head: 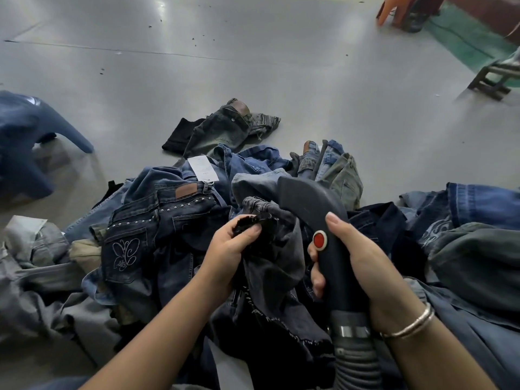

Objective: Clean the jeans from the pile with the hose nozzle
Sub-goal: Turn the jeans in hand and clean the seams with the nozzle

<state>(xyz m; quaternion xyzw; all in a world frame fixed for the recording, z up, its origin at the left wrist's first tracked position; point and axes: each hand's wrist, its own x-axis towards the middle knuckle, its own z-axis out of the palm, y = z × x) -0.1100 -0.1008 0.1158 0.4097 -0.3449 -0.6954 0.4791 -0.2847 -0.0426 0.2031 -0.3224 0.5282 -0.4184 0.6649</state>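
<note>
Nearest, one black hose nozzle with a single red button is gripped by the right hand, fingers wrapped round its handle and its ribbed hose running off the bottom edge, while the grip of the left hand is closed on a bunched fold of one dark grey pair of jeans held just beside the nozzle. Around both hands a pile of jeans is spread, too tangled to be counted, with one white tag on top. Beyond it, two separate pairs are lying on the grey floor, which is left open up to one blue stool at the left edge and furniture legs at the far right.
</note>
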